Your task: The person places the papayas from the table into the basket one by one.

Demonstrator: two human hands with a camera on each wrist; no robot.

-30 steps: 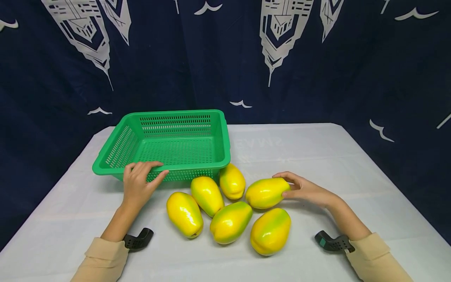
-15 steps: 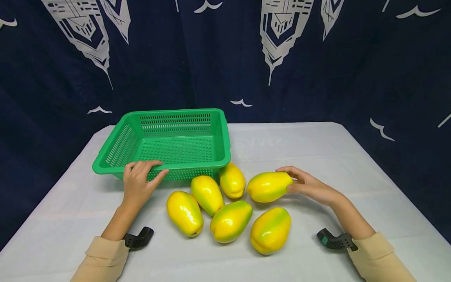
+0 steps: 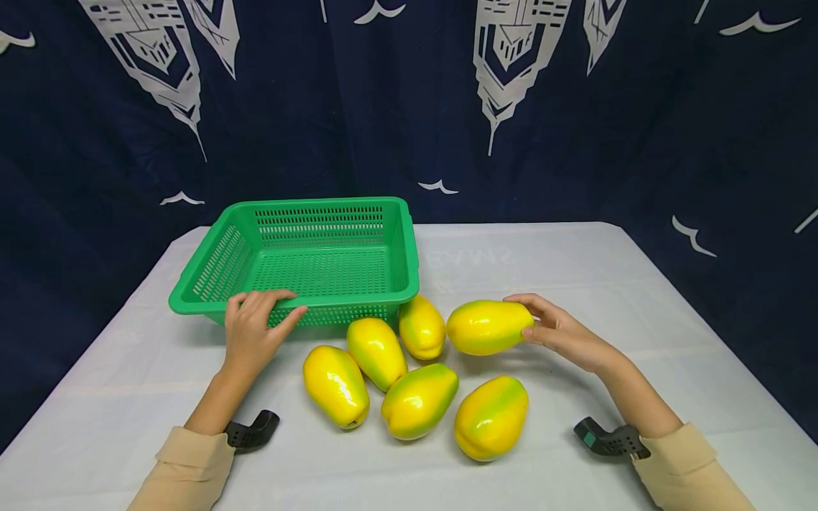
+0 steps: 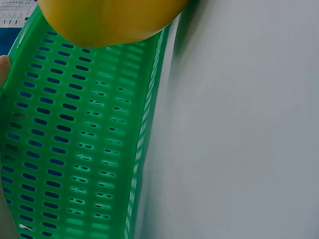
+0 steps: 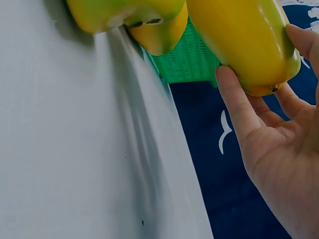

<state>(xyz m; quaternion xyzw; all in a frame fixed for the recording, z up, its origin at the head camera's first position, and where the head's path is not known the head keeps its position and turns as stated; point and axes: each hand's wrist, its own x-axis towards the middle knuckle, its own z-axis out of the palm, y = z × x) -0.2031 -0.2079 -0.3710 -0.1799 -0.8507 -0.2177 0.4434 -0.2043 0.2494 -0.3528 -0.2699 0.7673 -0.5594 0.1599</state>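
Note:
A yellow papaya point(image 3: 489, 327) is held by its right end in the fingers and thumb of my right hand point(image 3: 562, 333). It hangs above the table, its shadow apart below it. In the right wrist view the fingers wrap the stem end of this papaya point(image 5: 244, 45). My left hand point(image 3: 252, 330) grips the near rim of a green plastic basket point(image 3: 345, 301), fingers over the edge. From the left wrist view the slotted basket wall point(image 4: 75, 144) fills the left side, with a fingertip point(image 4: 4, 68) at its rim.
Several more yellow-green papayas lie before the basket, among them one at the left point(image 3: 335, 387), one in the middle point(image 3: 420, 402) and one at the front right point(image 3: 491, 419). One papaya point(image 3: 422, 328) sits close against the basket's right corner. A dark blue curtain point(image 3: 409, 106) hangs behind the white table point(image 3: 639, 298).
My right hand has lifted its papaya off the table, up and slightly away from me. The left hand and the basket have stayed in place.

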